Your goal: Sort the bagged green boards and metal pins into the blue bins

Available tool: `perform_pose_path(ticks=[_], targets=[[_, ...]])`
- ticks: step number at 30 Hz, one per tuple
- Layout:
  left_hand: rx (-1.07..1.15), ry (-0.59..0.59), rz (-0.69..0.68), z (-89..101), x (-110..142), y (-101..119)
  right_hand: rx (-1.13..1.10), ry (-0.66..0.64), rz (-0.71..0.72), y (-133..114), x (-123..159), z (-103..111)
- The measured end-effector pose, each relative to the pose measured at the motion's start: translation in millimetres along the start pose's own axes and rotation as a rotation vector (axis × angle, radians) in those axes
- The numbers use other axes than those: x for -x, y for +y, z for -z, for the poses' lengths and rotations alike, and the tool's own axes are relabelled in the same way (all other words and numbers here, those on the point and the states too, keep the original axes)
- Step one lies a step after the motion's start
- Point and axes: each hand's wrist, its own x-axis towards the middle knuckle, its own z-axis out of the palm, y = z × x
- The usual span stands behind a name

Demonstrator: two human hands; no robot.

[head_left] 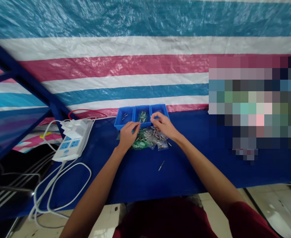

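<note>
My left hand (128,135) is at the front edge of the blue three-part bin (124,126), thumb and fingertips pressed together. My right hand (164,125) curls its thumb and forefinger into a pinch over the bin's right compartment. Whatever either pinch holds is too small to make out. Below the hands lies a pile of clear and green plastic bags (140,144) with thin metal pins (156,135), which look like blind rivets. One loose pin (161,166) rests nearer me. The left compartment contains a few pins (125,116); greenish-clear small pieces (142,116) fill part of the middle one.
To the left, a white power strip (68,145) carries plugged-in adapters (74,128), with looping white cables (88,172). A striped plastic sheet (135,66) hangs behind the blue table (135,185). A blue metal frame (36,89) stands left. The right side is pixelated.
</note>
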Motion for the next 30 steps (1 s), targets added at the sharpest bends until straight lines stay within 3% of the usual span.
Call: perform_pose_path(ticks=[4, 8, 18, 24, 30], targets=[[0.031, 0.001, 0.039, 0.0, 0.5, 3.7, -0.043, 0.146, 0.079, 3.0, -8.8, -0.2], [0.088, -0.039, 0.039, -0.1, 1.0, 10.4, -0.113, 0.222, 0.041, 8.1, -4.4, -7.1], [0.142, -0.110, -0.017, -2.3, 2.4, 13.9, -0.114, 0.209, -0.010, 29.3, 5.9, -11.5], [0.133, -0.052, 0.048, -4.5, 1.5, 11.5, -0.092, 0.237, -0.007, 26.5, -1.9, -14.2], [0.124, -0.017, 0.120, -0.5, -17.2, 17.2, 0.057, 0.265, 0.041, 25.0, -2.7, -14.6]])
